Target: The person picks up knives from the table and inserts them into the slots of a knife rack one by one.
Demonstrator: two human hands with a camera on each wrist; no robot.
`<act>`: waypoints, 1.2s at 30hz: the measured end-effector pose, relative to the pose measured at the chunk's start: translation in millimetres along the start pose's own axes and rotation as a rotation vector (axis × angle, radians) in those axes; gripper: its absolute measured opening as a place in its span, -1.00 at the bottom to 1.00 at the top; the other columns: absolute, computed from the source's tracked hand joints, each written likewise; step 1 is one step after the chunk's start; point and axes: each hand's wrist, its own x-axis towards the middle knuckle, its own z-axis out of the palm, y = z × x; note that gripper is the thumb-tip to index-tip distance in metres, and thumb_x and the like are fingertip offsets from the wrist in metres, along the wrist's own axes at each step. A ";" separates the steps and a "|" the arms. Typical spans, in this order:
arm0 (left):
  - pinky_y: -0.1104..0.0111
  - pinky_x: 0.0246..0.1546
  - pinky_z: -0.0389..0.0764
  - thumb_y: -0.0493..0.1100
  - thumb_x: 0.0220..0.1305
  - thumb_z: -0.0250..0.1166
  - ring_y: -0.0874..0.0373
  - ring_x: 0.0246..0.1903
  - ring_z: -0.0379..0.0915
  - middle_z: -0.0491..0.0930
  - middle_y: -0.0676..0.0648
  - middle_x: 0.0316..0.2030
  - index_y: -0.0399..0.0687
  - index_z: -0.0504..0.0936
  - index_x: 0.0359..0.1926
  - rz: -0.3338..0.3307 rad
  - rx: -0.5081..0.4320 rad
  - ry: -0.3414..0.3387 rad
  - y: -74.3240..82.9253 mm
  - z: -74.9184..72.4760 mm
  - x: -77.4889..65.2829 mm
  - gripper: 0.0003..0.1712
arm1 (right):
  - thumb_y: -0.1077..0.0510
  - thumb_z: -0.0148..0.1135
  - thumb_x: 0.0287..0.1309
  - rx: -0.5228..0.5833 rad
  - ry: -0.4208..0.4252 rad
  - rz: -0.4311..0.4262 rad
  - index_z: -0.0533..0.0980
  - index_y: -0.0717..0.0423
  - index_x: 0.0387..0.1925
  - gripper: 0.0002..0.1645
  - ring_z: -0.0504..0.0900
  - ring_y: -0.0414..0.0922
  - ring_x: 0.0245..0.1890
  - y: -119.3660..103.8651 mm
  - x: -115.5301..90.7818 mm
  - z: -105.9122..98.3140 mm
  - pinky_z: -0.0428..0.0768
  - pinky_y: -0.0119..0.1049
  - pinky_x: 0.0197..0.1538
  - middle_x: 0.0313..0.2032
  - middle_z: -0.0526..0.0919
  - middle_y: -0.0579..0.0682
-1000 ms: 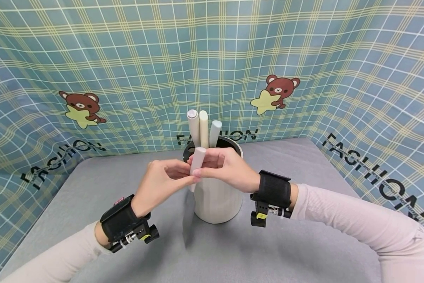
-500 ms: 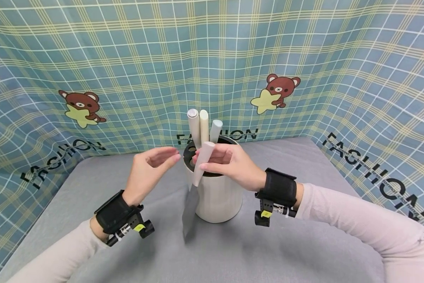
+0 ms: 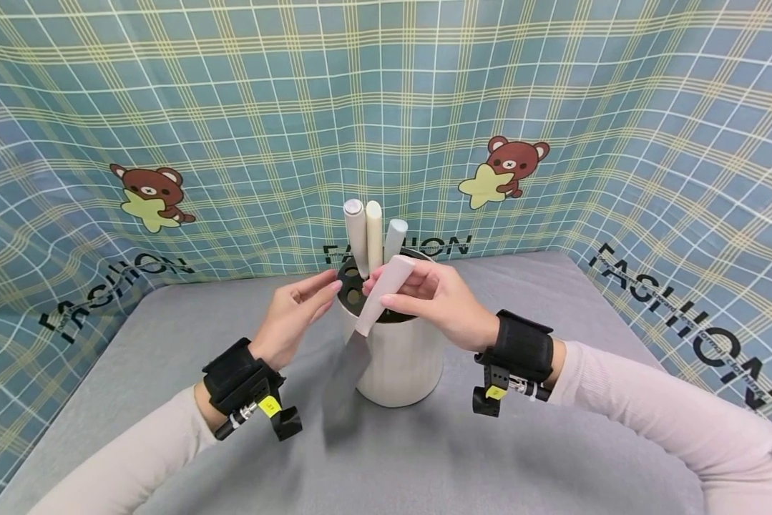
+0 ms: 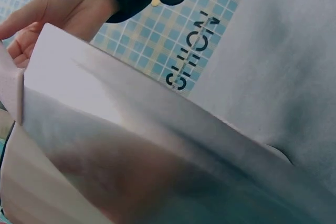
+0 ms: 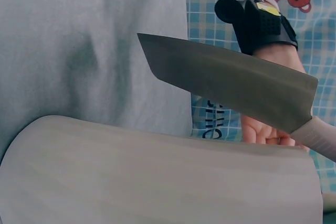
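Observation:
My right hand [image 3: 453, 304] pinches the pale pinkish handle of a kitchen knife [image 3: 386, 295] between thumb and fingers. Its broad blade [image 5: 231, 80] points down and to the left, in front of a round white knife block [image 3: 401, 365]. The same blade [image 4: 131, 124] fills much of the left wrist view. Holding nothing, my left hand [image 3: 293, 315] has its fingertips beside the block's left rim, thumb and fingers apart. In the block's black top stand a white handle [image 3: 356, 239], a cream handle [image 3: 374, 232] and a pale blue handle [image 3: 395, 239].
Round holes [image 3: 355, 297] show in the left part of the block's black top. The grey cloth-covered table [image 3: 521, 458] spreads around it. A plaid curtain [image 3: 282, 107] with printed bears hangs behind and along both sides.
My left hand has let go of the knife handle, drawn left, then come back near the block's rim. My right hand has shifted right, and the knife leans more.

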 end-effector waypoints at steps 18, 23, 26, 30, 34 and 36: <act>0.20 0.40 0.37 -0.23 0.41 0.17 0.02 0.33 0.28 0.31 -0.18 0.37 -0.18 0.30 0.40 -0.014 0.015 0.044 -7.8 2.2 5.8 -0.42 | 0.36 0.18 0.28 0.097 0.040 -0.060 0.49 0.23 0.08 -0.67 0.63 -0.10 0.08 3.1 -12.8 -19.2 0.58 -0.16 0.26 -0.02 0.68 0.00; 0.22 0.40 0.38 -0.23 0.41 0.16 -0.01 0.33 0.28 0.32 -0.20 0.36 -0.19 0.30 0.40 -0.011 0.022 0.041 -7.8 2.0 4.9 -0.42 | 0.39 0.11 0.31 0.150 0.021 -0.117 0.47 0.20 0.10 -0.66 0.61 -0.08 0.10 3.1 -17.1 -27.7 0.59 -0.20 0.25 0.01 0.65 0.04; 0.24 0.39 0.40 -0.22 0.41 0.16 -0.01 0.32 0.29 0.33 -0.21 0.35 -0.17 0.32 0.40 -0.018 0.033 0.045 -7.8 2.0 4.5 -0.43 | 0.41 0.08 0.32 0.175 0.019 -0.149 0.46 0.21 0.11 -0.65 0.59 -0.05 0.13 1.7 -19.9 -33.0 0.57 -0.22 0.27 0.03 0.64 0.06; 0.28 0.36 0.43 -0.21 0.41 0.17 -0.01 0.31 0.31 0.35 -0.20 0.34 -0.14 0.33 0.39 -0.027 0.050 0.051 -7.5 2.2 3.9 -0.43 | 0.44 0.03 0.33 0.219 0.016 -0.188 0.47 0.23 0.12 -0.64 0.58 -0.01 0.16 -1.8 -24.0 -39.8 0.52 -0.18 0.33 0.03 0.64 0.08; 0.29 0.36 0.43 -0.20 0.41 0.17 -0.01 0.31 0.31 0.35 -0.19 0.34 -0.13 0.33 0.39 -0.027 0.059 0.053 -7.4 2.0 3.8 -0.43 | 0.46 -0.01 0.35 0.263 0.018 -0.230 0.46 0.27 0.12 -0.65 0.57 0.00 0.16 -4.5 -27.0 -46.7 0.49 -0.13 0.35 0.03 0.63 0.10; 0.26 0.38 0.41 -0.19 0.41 0.18 -0.01 0.31 0.30 0.35 -0.20 0.34 -0.14 0.33 0.39 -0.026 0.061 0.054 -7.3 1.8 4.0 -0.43 | 0.46 -0.02 0.36 0.291 0.025 -0.246 0.45 0.29 0.12 -0.65 0.57 0.00 0.16 -6.1 -28.3 -49.5 0.48 -0.11 0.36 0.03 0.62 0.12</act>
